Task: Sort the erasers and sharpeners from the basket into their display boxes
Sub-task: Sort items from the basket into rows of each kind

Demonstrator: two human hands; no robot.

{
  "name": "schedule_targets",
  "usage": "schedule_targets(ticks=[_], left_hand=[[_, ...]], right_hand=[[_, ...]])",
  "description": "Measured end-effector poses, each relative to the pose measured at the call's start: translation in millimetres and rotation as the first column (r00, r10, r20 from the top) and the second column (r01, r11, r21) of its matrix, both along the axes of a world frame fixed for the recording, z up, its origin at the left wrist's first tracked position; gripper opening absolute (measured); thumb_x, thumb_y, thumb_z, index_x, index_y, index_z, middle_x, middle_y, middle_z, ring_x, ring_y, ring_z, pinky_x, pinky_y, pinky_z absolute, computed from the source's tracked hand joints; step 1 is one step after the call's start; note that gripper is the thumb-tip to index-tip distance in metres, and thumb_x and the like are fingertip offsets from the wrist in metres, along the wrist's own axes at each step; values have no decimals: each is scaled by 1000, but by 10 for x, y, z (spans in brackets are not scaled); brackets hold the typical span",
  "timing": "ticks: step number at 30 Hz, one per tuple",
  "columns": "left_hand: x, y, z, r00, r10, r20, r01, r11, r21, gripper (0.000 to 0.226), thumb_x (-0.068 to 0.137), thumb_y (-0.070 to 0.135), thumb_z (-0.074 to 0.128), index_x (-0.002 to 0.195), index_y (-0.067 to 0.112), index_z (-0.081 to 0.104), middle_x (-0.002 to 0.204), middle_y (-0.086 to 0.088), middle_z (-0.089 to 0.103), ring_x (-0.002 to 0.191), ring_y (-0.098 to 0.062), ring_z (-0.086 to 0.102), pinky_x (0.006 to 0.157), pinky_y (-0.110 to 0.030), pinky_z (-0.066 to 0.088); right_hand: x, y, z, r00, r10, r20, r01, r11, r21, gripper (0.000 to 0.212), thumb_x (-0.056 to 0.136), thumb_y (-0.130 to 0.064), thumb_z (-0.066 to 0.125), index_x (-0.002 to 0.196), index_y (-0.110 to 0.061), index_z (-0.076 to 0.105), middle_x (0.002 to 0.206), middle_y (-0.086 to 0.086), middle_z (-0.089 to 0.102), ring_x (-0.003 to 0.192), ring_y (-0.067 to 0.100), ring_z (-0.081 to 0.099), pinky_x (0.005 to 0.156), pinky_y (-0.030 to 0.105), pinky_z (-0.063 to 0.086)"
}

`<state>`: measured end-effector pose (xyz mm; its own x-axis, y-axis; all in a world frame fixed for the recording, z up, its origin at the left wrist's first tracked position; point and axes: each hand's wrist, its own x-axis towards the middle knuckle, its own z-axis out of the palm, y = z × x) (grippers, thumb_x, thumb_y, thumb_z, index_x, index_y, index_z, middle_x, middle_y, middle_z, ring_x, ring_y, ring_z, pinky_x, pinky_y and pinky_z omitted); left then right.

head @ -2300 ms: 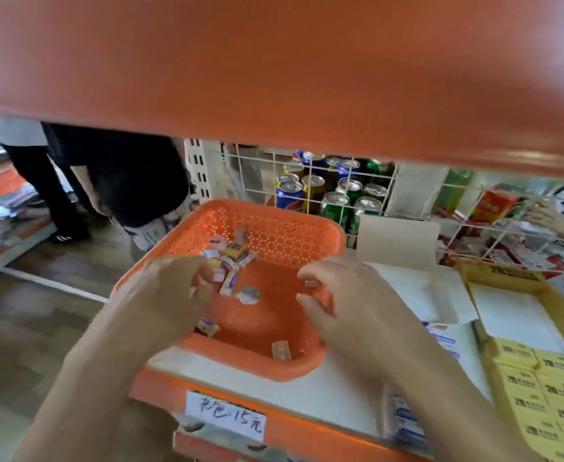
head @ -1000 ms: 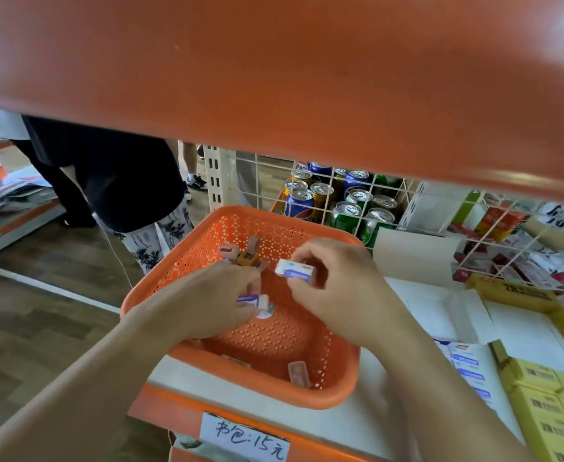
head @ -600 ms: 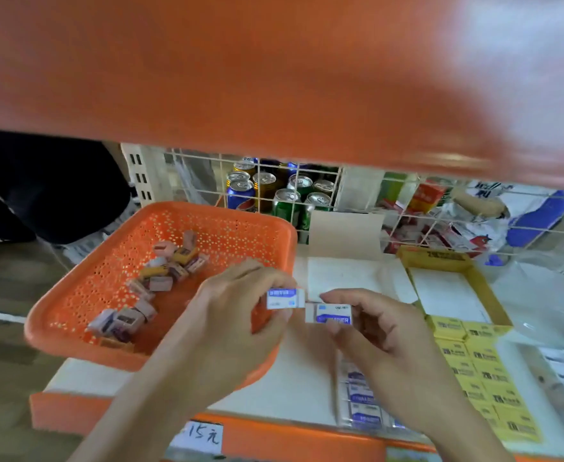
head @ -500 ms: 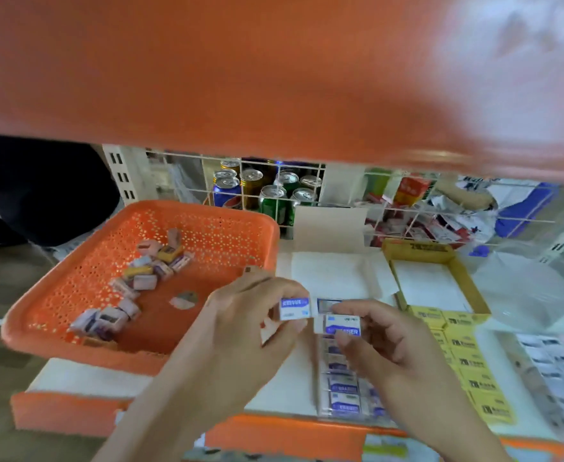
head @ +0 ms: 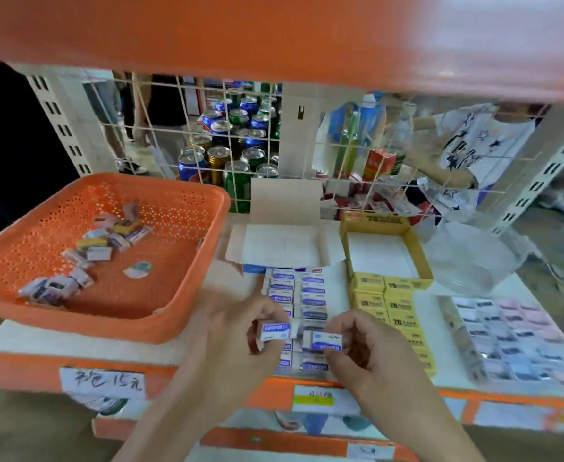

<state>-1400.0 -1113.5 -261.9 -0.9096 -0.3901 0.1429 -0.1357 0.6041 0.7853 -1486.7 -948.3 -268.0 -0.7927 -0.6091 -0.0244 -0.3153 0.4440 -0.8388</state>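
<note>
Pinching 1st eraser [head: 275, 330] in left grip [head: 237, 331], 2nd eraser [head: 322, 341] in right grip [head: 370, 355], long axes horiz. L-R

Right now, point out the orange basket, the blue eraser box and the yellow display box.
orange basket [head: 107, 325], head view, on its near rim.
blue eraser box [head: 284, 248], head view, on its open lid flap.
yellow display box [head: 373, 225], head view, on its far wall.

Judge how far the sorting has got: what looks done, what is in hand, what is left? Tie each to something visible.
Done: rows of blue-labelled erasers already fill the front of the white box. In hand: the left hand pinches one eraser and the right hand a second eraser, both over that box. Left: a scatter of small pieces lies in the orange basket, so sorting remains.
</note>
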Motion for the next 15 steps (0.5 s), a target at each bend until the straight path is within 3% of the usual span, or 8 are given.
schedule_targets(ticks=[4,8,12,15], left_hand=[[54,48,-89,996,70,47,-73,994,87,27,75,-2,70,70,22,60,66,4,63,46,-6,48,48,-14,37],[134,54,-96,993,114,31,-117,984,130,25,78,2,69,74,23,57,75,6,69,59,-6,65,55,-22,46],[172,1,-48,996,87,29,-90,981,174,41,83,5,65,101,41,63,82,8,61,68,-17,69,63,-28,57],[133,-38,-21,997,72,22,-75,980,184,33,86,5,63,100,35,69,74,3,63,59,-6,65,55,-14,48]], right_hand=[[-1,-2,-20,998,54,-21,-53,997,50,20,85,-12,68,86,-30,59,65,-20,55,52,3,47,50,12,36],[-27,-43,-49,982,123,-143,-106,987,123,16,85,-15,68,90,-30,62,65,-18,56,64,-1,53,56,9,38],[-55,-90,-83,939,170,-299,-107,971,213,21,88,-26,64,108,-30,64,94,-16,55,80,-4,47,72,3,34],[-54,-143,-37,930,186,-316,-96,955,281,19,91,-33,58,110,-32,61,99,-12,54,89,3,51,75,12,41]])
